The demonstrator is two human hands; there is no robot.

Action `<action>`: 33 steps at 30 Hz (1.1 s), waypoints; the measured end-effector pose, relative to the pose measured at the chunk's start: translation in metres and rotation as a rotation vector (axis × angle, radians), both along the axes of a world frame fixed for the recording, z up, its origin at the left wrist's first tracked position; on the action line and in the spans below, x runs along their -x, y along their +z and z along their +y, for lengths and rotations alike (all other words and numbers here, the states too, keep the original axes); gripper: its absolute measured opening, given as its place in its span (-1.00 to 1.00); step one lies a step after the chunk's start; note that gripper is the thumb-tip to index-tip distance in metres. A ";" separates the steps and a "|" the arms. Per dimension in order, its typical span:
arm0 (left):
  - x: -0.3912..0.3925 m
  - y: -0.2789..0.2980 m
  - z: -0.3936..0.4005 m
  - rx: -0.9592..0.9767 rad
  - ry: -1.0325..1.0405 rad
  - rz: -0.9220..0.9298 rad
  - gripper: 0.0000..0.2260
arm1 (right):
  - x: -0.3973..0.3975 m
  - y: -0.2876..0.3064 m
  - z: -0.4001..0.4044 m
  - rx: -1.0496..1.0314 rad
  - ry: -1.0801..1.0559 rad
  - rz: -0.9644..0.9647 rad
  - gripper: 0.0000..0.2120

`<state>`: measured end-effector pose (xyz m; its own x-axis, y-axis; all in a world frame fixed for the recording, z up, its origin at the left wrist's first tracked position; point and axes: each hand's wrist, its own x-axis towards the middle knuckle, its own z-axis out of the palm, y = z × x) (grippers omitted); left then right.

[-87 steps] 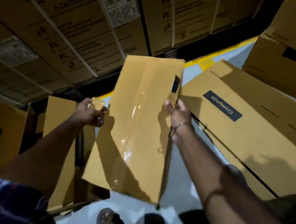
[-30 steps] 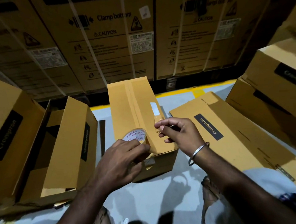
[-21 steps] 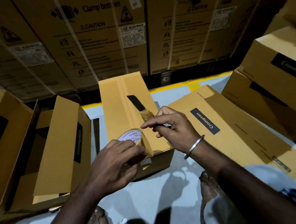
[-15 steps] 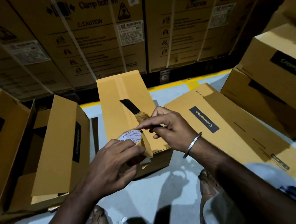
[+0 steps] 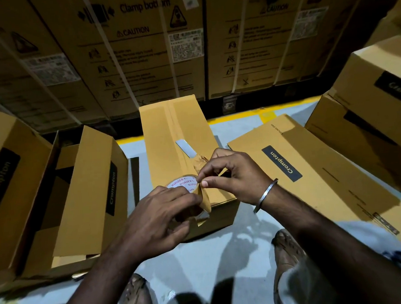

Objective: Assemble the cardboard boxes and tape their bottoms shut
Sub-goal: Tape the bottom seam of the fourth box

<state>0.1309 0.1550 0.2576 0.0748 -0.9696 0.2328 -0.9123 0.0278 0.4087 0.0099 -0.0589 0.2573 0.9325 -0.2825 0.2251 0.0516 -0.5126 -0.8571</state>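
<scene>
1. We see a closed cardboard box (image 5: 171,139) lying on the grey floor (image 5: 223,255), its taped seam facing up, between open boxes (image 5: 87,192) on the left and a flattened Crompton carton (image 5: 312,169) on the right.
2. Our left hand (image 5: 159,221) curls round the tape roll (image 5: 185,189), holding it at the box's near end.
3. Our right hand (image 5: 233,175) pinches the loose, crumpled tape end (image 5: 199,162) between thumb and forefinger, just above the roll.
4. Large strapped cartons (image 5: 143,50) stand behind.
</scene>
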 end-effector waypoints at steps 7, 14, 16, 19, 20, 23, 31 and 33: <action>-0.003 -0.008 0.003 -0.079 0.050 0.077 -0.56 | -0.002 -0.010 -0.005 0.090 -0.079 0.030 -0.93; -0.031 -0.021 0.010 -0.400 0.254 0.558 -0.28 | -0.002 -0.026 -0.024 0.251 -0.192 0.317 -0.92; -0.033 -0.022 0.008 -0.456 0.287 0.827 -0.11 | -0.001 -0.031 -0.022 0.246 -0.166 0.424 -0.85; -0.046 -0.024 0.012 -0.510 0.247 0.839 -0.12 | 0.003 -0.050 -0.028 0.208 -0.225 0.567 -0.69; -0.054 -0.024 0.016 -0.558 0.222 0.840 -0.15 | 0.006 -0.057 -0.033 0.237 -0.281 0.612 -0.68; -0.072 -0.029 0.038 -0.687 0.189 0.930 -0.25 | 0.024 -0.067 -0.055 0.274 -0.447 0.753 -0.77; -0.121 -0.050 0.092 -0.910 0.321 0.922 -0.53 | 0.074 -0.079 -0.154 0.394 -0.660 1.080 -0.81; -0.127 -0.053 0.102 -0.918 0.400 0.898 -0.61 | 0.076 -0.078 -0.162 0.438 -0.676 1.127 -0.77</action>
